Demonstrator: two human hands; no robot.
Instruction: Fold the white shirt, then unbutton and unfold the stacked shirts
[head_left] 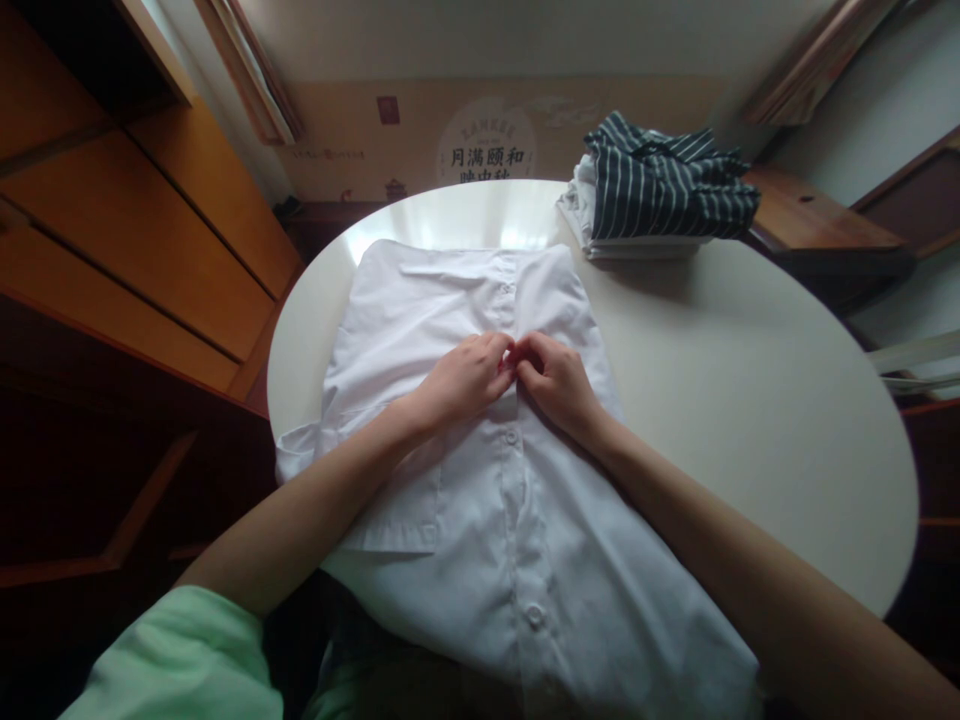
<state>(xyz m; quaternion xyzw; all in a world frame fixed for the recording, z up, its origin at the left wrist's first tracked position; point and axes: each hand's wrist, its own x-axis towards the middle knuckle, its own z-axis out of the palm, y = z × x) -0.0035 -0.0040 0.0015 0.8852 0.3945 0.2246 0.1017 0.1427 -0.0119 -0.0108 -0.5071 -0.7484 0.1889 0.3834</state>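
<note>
A white coat with a button front lies spread over the table, its near part hanging past the edge. My left hand and my right hand meet at the front opening, fingertips pinched together on the cloth. Whatever button sits between them is mostly hidden by the fingers. One button shows beyond my hands, and another button lies just nearer to me. Closer still is a third button. A patch pocket lies partly under my left forearm.
The round white table carries a folded stack at the back right, with a black-and-white striped cloth over white ones. Wooden cabinets stand at the left. A printed banner hangs behind the table, and a wooden side table is at the right.
</note>
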